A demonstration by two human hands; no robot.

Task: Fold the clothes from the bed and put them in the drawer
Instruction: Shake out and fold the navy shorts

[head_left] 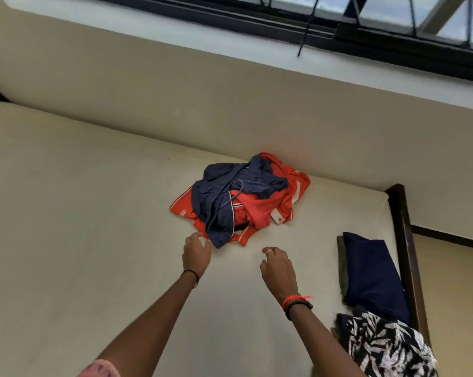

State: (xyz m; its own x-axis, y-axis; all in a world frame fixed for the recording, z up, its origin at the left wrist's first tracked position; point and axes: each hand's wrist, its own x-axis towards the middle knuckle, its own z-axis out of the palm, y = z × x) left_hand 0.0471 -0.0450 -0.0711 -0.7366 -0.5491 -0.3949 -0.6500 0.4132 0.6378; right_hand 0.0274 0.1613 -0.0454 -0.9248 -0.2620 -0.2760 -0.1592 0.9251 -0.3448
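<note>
A person reaches with both bare arms across a cream-covered mattress (94,213) toward a crumpled heap of red and navy-blue clothes (240,197), which lies near the bed's far edge, close to the pale wall (175,110). In the heap, a navy-blue piece with white piping is draped over a red piece with white trim. The left hand (197,251), with a thin black band (192,274) at the wrist, hovers at the heap's near edge with its fingers loosely bent and slightly apart; the picture does not show whether the fingertips touch the cloth. The right hand (279,268), with a pale ring on one finger and a red thread and dark bead bracelet (298,304) at the wrist, is over bare mattress just short of the heap, its fingers loosely curled downward and holding nothing. Along the bed's right edge lies a folded navy-blue garment (374,276), and nearer the camera, by the right near corner, a black-and-white leaf-print garment (387,346) partly overlaps it. A dark wooden bed frame (404,240) borders that side, and a black-framed window (338,28) runs above the wall.
</note>
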